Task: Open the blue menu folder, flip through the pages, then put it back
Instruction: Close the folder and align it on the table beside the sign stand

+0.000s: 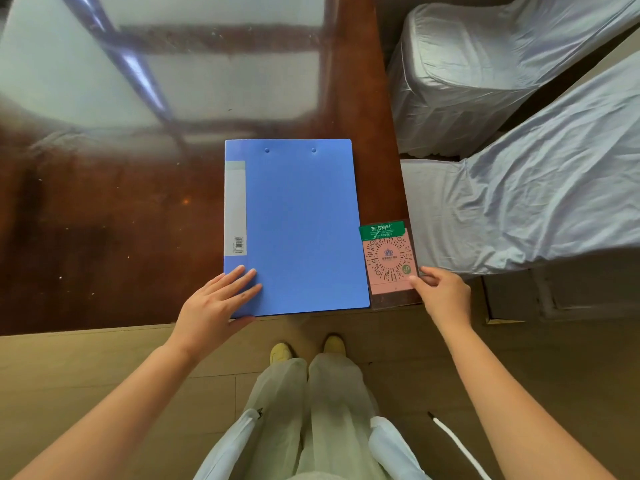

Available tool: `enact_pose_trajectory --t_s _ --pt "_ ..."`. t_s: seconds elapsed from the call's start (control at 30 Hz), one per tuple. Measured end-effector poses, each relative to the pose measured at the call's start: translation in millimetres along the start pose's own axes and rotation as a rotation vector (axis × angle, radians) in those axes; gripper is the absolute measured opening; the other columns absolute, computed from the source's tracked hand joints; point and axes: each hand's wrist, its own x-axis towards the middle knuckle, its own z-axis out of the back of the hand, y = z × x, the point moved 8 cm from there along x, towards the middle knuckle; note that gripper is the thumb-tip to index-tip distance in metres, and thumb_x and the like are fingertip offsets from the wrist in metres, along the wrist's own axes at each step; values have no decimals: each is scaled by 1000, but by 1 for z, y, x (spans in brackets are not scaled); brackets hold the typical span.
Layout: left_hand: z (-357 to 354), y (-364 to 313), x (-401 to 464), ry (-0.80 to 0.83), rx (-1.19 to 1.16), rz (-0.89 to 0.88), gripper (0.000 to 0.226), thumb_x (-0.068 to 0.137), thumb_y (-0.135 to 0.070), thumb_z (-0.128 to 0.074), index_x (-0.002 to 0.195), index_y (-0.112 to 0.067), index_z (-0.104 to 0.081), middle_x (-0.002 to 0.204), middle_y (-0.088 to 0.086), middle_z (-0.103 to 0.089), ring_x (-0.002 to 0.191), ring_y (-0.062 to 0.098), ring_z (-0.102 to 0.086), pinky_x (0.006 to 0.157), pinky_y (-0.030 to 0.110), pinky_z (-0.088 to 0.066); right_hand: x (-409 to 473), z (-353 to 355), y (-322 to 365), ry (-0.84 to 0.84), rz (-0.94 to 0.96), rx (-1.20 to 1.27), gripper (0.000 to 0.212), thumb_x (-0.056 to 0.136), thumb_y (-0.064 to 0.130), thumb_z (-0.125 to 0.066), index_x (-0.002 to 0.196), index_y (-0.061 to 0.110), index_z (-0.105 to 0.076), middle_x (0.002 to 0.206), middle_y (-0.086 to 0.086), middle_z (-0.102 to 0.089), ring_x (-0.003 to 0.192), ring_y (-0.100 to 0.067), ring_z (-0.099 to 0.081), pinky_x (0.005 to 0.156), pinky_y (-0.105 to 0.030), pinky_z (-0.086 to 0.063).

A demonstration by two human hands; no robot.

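Note:
The blue menu folder (pixel 298 223) lies closed and flat on the dark wooden table (pixel 104 220), near its front right corner, spine with a white label on the left. My left hand (pixel 214 306) rests on the folder's near left corner, fingers spread on the cover and thumb along its front edge. My right hand (pixel 441 292) is at the table's right corner, fingers touching the lower right edge of a pink QR-code card (pixel 389 261). It is apart from the folder.
The QR-code card with a green header sits right beside the folder. The tabletop is glossy and reflects a window. Two chairs in grey-white covers (pixel 519 188) stand to the right of the table. My legs and yellow shoes are over a wooden floor below.

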Motion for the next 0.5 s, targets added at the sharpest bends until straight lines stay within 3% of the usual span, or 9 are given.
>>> enact_pose_trajectory --t_s 0.17,0.33,0.5 --pt "-1 0 -1 -2 -17 -4 63 57 -24 -87 115 -12 -66 124 13 -63 117 35 -56 92 52 -45 -8 2 3 -84 -4 -17 39 83 30 -67 115 8 -63 105 -11 -72 95 -23 -68 73 -30 -52" --pt "0 0 -1 3 -21 -10 62 58 -25 -87 115 -11 -66 125 14 -63 117 36 -56 92 52 -44 -11 2 3 -69 4 -27 33 86 25 -63 114 7 -64 106 -13 -72 95 -25 -67 75 -34 -55" --pt "1 4 -2 17 -27 -19 62 58 -25 -87 115 -12 -66 125 14 -62 117 36 -55 91 53 -44 -9 3 2 -68 -13 -23 31 86 25 -64 111 7 -66 103 -12 -73 91 -24 -68 70 -28 -52"
